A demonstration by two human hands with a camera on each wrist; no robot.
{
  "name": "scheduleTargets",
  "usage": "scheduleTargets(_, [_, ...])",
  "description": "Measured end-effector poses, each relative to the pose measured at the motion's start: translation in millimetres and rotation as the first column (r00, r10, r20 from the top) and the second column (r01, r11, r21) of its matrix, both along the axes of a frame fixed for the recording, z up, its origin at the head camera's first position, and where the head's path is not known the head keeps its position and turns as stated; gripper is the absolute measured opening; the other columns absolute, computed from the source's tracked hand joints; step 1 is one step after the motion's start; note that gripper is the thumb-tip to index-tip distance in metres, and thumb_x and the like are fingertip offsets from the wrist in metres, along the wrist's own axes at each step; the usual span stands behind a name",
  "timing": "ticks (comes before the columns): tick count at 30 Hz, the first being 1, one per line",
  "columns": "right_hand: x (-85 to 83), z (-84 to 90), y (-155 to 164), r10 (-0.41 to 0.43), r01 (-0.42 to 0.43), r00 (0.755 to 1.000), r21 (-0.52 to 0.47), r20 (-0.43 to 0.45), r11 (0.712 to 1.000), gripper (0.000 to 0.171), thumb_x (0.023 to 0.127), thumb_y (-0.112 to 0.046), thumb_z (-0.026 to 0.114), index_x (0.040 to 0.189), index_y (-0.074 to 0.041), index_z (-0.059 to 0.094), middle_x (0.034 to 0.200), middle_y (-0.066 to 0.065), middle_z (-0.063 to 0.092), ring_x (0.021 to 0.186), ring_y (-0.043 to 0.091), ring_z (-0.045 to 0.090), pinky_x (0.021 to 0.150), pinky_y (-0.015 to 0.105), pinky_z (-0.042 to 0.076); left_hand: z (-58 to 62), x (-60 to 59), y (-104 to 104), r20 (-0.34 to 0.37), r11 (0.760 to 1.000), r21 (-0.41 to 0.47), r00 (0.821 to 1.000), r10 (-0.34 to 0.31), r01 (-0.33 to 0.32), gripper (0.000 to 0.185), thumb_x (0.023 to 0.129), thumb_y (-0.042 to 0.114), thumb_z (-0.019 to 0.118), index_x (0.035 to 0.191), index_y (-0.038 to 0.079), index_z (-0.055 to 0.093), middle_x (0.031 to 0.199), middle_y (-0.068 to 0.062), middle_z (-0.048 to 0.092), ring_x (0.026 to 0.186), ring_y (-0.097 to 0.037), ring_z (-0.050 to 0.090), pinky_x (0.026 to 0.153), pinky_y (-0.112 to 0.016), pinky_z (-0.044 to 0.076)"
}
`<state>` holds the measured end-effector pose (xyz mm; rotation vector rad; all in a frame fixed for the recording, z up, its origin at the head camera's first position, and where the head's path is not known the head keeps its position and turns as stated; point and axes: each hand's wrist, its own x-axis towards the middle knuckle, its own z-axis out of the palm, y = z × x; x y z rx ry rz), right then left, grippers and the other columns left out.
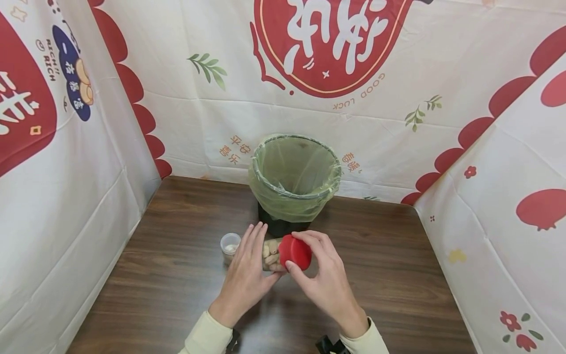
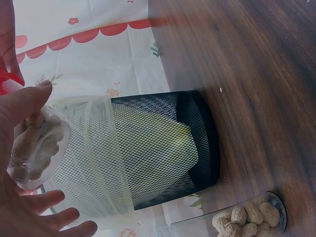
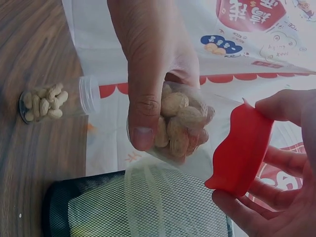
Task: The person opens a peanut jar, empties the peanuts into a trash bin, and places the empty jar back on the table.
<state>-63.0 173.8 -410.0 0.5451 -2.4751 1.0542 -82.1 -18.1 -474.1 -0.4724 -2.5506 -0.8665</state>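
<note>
At lower left of centre in the head view, a small clear container (image 1: 227,250) of peanuts is stood upright on the brown table (image 1: 155,275), its top uncovered. Just beside it, the peanut jar (image 1: 271,256) is held tilted above the table by the left hand (image 1: 244,271), clasped between thumb and long, barely bent fingers. At lower centre, the jar's upper end is met by the red lid (image 1: 295,252); behind it the lined bin (image 1: 287,209) is seen. At lower right of centre, the lid is pinched at its rim by the right hand (image 1: 326,273), thumb and fingers spread to its width. The step in hand is judged to be lid-work; whether removal or fitting is meant cannot be told. A steady left hold and an even right-hand grip seem called for, with the jar's mouth kept raised.
</note>
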Motion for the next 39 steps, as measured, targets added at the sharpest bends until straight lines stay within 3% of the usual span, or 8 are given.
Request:
scheduleTargets(7, [-1.1, -0.2, 0.2, 0.011, -0.009, 0.999, -0.034, 0.05, 0.999, 0.058, 0.086, -0.014, 0.088, 0.14, -0.021, 0.068, 0.139, -0.001, 0.064, 0.12, 0.016, 0.064, 0.084, 0.032, 0.064, 0.2, -0.8, 0.2, -0.093, 0.999, 0.026, 0.995, -0.02, 0.022, 0.111, 0.066, 0.029, 0.106, 0.157, 0.003, 0.048, 0.16, -0.015, 0.056, 0.15, -0.036, 0.052, 0.122, -0.052, 0.046])
scheduleTargets(11, [-1.6, -0.6, -0.4, 0.021, -0.018, 0.998, -0.051, 0.067, 0.999, 0.059, 0.086, -0.014, 0.088, 0.141, -0.022, 0.068, 0.14, -0.002, 0.063, 0.121, 0.015, 0.064, 0.088, 0.032, 0.064, -0.2, -1.2, 0.2, -0.154, 0.997, 0.047, 0.987, -0.045, 0.053, 0.104, 0.066, 0.021, 0.106, 0.153, 0.002, 0.053, 0.153, -0.014, 0.062, 0.144, -0.033, 0.059, 0.12, -0.048, 0.049])
scheduleTargets(22, [-2.3, -0.2, -0.4, 0.041, -0.032, 0.994, -0.086, 0.098, 0.996, 0.055, 0.09, -0.014, 0.086, 0.142, -0.017, 0.067, 0.141, -0.003, 0.062, 0.121, 0.014, 0.065, 0.092, 0.032, 0.065, 2.1, 1.9, 0.5, -0.187, 0.985, 0.111, 0.976, -0.113, 0.135, 0.086, 0.071, 0.014, 0.103, 0.144, 0.001, 0.059, 0.138, -0.013, 0.068, 0.127, -0.027, 0.066, 0.108, -0.042, 0.059])
scheduleTargets(30, [-5.0, 0.0, 4.2, 0.02, -0.009, 0.985, -0.064, 0.17, 0.998, 0.049, 0.099, -0.025, 0.079, 0.145, -0.022, 0.064, 0.132, -0.002, 0.068, 0.103, 0.01, 0.066, 0.078, 0.03, 0.062, 0.8, 0.8, -0.3, -0.25, 0.985, 0.095, 0.961, -0.119, 0.147, 0.078, 0.072, 0.005, 0.099, 0.141, 0.001, 0.061, 0.134, -0.012, 0.068, 0.126, -0.028, 0.066, 0.108, -0.041, 0.058])
scheduleTargets(35, [-5.8, 0.7, 5.3, -0.005, 0.018, 0.968, -0.047, 0.25, 0.999, 0.054, 0.096, -0.031, 0.082, 0.146, -0.024, 0.063, 0.124, -0.003, 0.07, 0.084, 0.008, 0.065, 0.066, 0.026, 0.059, 1.3, 1.1, -1.0, -0.267, 0.987, 0.078, 0.957, -0.114, 0.14, 0.074, 0.074, -0.001, 0.093, 0.141, 0.001, 0.061, 0.136, -0.012, 0.066, 0.128, -0.029, 0.064, 0.11, -0.04, 0.056])
scheduleTargets(39, [-5.9, 1.0, 5.9, -0.009, 0.019, 0.966, -0.036, 0.259, 0.999, 0.056, 0.093, -0.03, 0.085, 0.145, -0.023, 0.064, 0.121, -0.003, 0.071, 0.077, 0.006, 0.063, 0.064, 0.023, 0.057, 1.5, 1.7, -1.3, -0.266, 0.99, 0.06, 0.958, -0.109, 0.13, 0.07, 0.077, -0.003, 0.089, 0.141, 0.001, 0.061, 0.137, -0.012, 0.066, 0.13, -0.029, 0.063, 0.111, -0.039, 0.056])
